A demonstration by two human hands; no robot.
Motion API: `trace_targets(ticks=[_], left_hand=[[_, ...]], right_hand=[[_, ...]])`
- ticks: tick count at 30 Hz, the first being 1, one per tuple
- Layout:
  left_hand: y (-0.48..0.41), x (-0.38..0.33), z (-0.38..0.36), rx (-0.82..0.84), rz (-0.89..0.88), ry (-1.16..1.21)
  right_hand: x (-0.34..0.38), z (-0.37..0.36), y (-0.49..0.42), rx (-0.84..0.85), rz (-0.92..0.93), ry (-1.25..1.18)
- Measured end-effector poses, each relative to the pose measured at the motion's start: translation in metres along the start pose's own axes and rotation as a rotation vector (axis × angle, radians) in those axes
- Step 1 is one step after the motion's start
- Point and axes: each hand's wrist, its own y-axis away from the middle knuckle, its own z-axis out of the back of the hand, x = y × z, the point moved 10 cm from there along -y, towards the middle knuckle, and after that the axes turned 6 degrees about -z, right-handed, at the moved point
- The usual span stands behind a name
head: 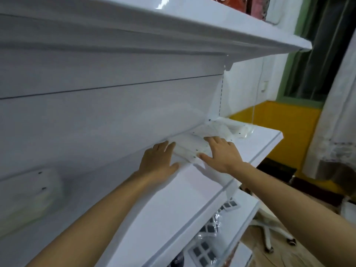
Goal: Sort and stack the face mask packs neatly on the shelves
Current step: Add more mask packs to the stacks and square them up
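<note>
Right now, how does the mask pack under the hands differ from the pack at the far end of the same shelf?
The near pack lies flat against the back panel, with the left hand and right hand on it; the far pack is untouched. The far pack looks crumpled and askew; the near pack looks squared. Both are clear, whitish packs on the middle shelf.

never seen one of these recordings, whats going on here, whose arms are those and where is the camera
There is no robot here. The single picture comes from a camera worn on a person's head, looking forward and down, so the arms are that person's own. The left hand and right hand lie flat, fingers straight, on either side of a clear mask pack on a white shelf; neither has a grip on it. More packs lie further along, by the shelf's end. Dark packs sit on the shelf below.
</note>
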Motion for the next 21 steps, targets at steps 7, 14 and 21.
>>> trace_targets(ticks=[7,14,21], left_hand=[[-0.043,0.004,-0.053,0.069,0.237,0.305],[-0.052,-0.003,-0.078,0.016,0.397,0.244],[-0.046,0.003,-0.075,-0.075,0.465,0.337]], right_hand=[[-0.04,-0.043,-0.113,0.209,-0.017,-0.373],[-0.003,-0.115,-0.124,0.418,0.287,-0.323],[-0.008,-0.12,-0.138,0.298,0.404,-0.415]])
